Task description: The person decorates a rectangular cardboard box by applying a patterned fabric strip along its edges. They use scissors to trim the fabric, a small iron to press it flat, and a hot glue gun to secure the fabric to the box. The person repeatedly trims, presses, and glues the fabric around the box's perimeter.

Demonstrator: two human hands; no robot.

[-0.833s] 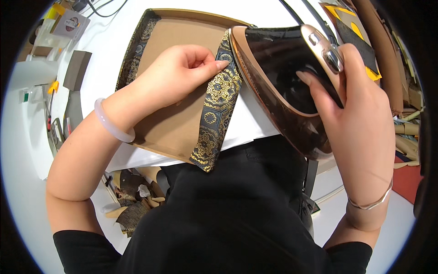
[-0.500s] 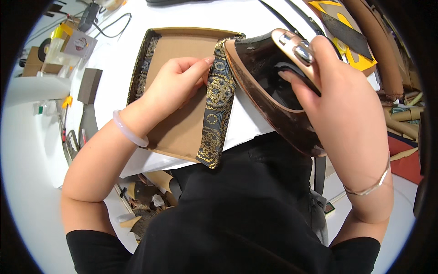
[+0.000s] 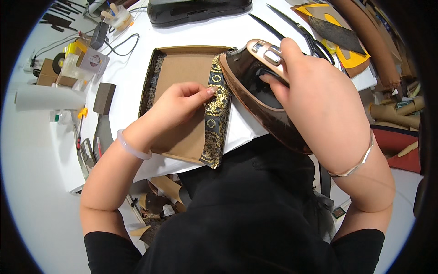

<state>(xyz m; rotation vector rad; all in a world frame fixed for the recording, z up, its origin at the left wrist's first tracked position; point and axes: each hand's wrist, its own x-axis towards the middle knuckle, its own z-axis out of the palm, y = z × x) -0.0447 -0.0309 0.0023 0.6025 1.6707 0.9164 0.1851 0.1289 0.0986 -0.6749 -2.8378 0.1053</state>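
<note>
A shallow cardboard box [image 3: 182,68] lies on the white table, its brown inside facing up. Black, gold and blue patterned fabric [image 3: 213,142] covers its right wall and hangs at the near corner. My left hand [image 3: 185,102] reaches over the box, thumb and fingers pinching the fabric at that wall's top edge. My right hand [image 3: 319,93] is wrapped round the handle of a dark brown, copper-edged clothes iron [image 3: 255,75]. The iron is tilted, its soleplate towards the outer side of the fabric wall; whether it touches all along cannot be made out.
A black case [image 3: 198,13] and large scissors [image 3: 305,32] lie at the far side. Left of the box stand a dark block [image 3: 104,98] and a white roll [image 3: 50,98]. Yellow and dark pieces [image 3: 337,34] and brown rolls [image 3: 365,50] are at the right.
The view has shifted, showing more of the far table. My left hand has slid a little nearer along the fabric wall. The iron stays against the same side, near the far end.
</note>
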